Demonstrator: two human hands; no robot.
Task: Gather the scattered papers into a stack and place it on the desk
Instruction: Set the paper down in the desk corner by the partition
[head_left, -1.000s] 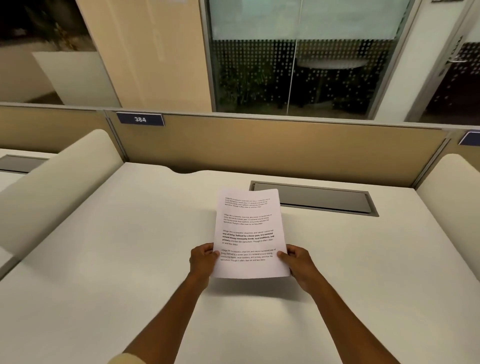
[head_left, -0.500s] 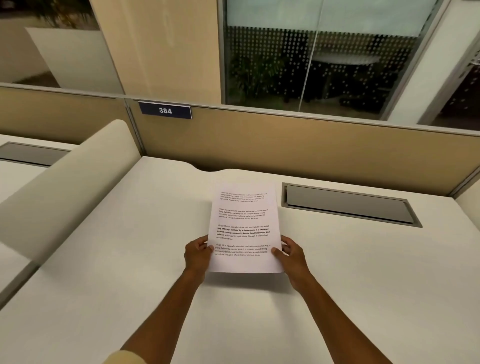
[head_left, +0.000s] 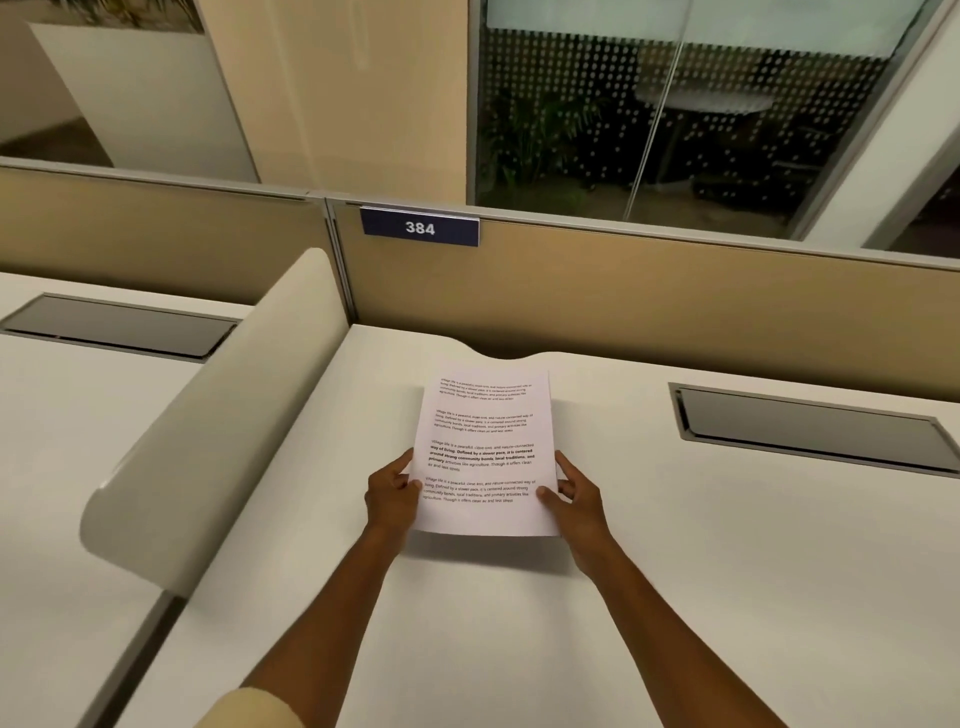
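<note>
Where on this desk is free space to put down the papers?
Bare desk lies between the curved side divider and the cable hatch, under the papers held by left hand and right hand. Nowhere crowded.

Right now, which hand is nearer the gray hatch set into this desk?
Right. The right hand holds the papers on the side facing the gray hatch; the left hand holds the opposite edge, farther away.

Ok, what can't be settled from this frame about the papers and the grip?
- Sheet count: the stack of papers shows only its top page; the rest lies hidden beneath.
- Fingers of the left hand and right hand under the stack: covered by the paper.
- Whether the stack's far end touches the desk: head view cannot tell.
- Upper printed lines: too small to read.
</note>
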